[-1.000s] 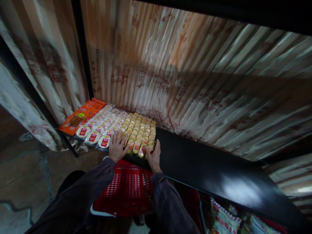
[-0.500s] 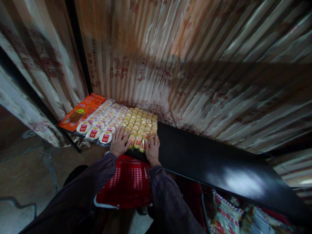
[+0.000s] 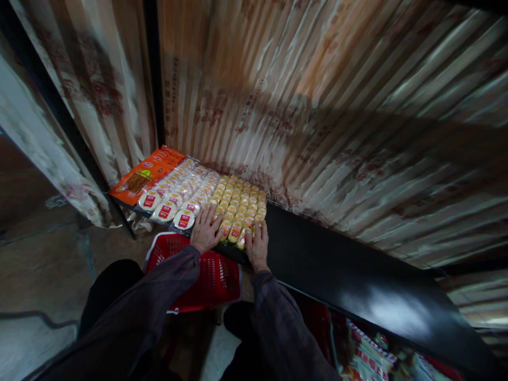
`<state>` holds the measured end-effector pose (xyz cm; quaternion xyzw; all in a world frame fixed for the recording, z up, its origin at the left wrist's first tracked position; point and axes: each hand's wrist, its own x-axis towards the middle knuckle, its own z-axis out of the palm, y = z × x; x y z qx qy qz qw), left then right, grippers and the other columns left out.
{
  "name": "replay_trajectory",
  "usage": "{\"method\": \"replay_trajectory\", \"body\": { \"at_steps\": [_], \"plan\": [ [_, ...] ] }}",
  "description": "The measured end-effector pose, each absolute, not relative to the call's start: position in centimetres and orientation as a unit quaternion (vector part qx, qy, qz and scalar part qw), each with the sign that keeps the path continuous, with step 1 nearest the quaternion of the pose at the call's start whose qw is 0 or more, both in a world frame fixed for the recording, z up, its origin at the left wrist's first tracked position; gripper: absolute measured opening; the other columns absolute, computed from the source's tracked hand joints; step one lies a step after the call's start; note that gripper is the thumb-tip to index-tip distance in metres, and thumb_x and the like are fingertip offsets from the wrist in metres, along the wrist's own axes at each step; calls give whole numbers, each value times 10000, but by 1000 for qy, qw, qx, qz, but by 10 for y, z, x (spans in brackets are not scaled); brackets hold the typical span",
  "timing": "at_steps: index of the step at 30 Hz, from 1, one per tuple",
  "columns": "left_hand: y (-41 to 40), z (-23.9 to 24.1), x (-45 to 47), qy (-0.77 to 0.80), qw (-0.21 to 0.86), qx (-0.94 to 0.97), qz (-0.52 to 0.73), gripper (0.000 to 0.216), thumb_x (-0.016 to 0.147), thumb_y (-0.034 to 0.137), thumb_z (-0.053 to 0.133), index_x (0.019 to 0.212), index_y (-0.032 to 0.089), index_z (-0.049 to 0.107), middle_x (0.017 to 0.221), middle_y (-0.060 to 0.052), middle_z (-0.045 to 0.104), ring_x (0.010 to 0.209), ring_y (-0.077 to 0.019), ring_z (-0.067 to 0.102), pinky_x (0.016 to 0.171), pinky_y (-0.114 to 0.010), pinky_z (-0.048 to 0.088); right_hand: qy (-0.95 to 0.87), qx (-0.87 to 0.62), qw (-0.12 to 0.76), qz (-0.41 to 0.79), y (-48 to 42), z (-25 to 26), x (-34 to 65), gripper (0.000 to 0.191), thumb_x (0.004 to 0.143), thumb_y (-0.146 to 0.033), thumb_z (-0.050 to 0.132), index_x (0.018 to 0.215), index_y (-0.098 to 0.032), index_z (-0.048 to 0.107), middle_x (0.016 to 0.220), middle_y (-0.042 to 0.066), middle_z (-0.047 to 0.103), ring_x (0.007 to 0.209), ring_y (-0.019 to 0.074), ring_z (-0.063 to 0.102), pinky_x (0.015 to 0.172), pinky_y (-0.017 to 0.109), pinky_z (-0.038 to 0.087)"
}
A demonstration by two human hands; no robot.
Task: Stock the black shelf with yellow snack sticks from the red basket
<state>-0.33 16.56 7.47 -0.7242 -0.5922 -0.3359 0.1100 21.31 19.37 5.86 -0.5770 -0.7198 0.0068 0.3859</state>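
Rows of small yellow wrapped snack cakes [image 3: 238,203] lie side by side on a black shelf [image 3: 317,248]. My left hand [image 3: 206,230] rests on their near left corner, fingers spread, beside the round white wrapped cakes [image 3: 184,218]. At the near right corner, my right hand [image 3: 257,244] lies against the yellow cakes with its fingers stretched out. Neither hand is closed around a packet. Left of the white cakes is a flat orange snack packet [image 3: 146,177] with a window showing brown sticks. My palms hide part of the front row.
Below the shelf's front edge stands a red plastic basket [image 3: 214,286], partly behind my left sleeve. Other packaged snacks [image 3: 369,354] sit in a container under the shelf at lower right. A pleated patterned curtain [image 3: 246,95] hangs behind, and a black post [image 3: 154,79] rises at left.
The view has shifted, so the shelf and goods appear a little further right. The red basket now shows further left beneath my arms. Both hands keep their places at the yellow cakes.
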Motion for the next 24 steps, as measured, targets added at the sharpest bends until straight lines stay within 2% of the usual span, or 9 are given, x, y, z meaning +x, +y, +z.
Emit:
{"method": "replay_trajectory", "body": {
  "at_steps": [10,16,19,24],
  "plan": [
    [167,75,-3,-596,111,-724,-329,532,901,404,501,1403,229,490,1553,-130,312,1460,-308,216,1159,-502,220,-718,-580,383,6,195,57,213,507,967,-440,364,1343,-132,506,1500,195,340,1402,284,318,1091,489,375],
    [166,74,-4,-597,110,-722,-332,546,891,388,525,1415,244,474,1567,-100,284,1466,-308,197,1164,-511,217,-722,-570,389,-42,194,63,219,594,952,-461,392,1458,-154,347,1547,187,266,1435,316,225,1102,570,313],
    [164,74,-4,-592,111,-728,-327,521,903,379,508,1408,254,485,1564,-104,286,1461,-315,212,1166,-520,208,-746,-558,354,-88,189,71,222,562,927,-467,461,1419,-197,429,1579,142,215,1452,341,152,1103,573,301],
    [165,75,-2,-586,128,-731,-323,462,911,352,501,1366,282,534,1514,-92,396,1437,-316,279,1164,-535,210,-797,-520,291,-101,184,74,217,463,935,-411,471,1368,-251,507,1545,92,315,1452,319,158,1098,522,334]
  ]
}}
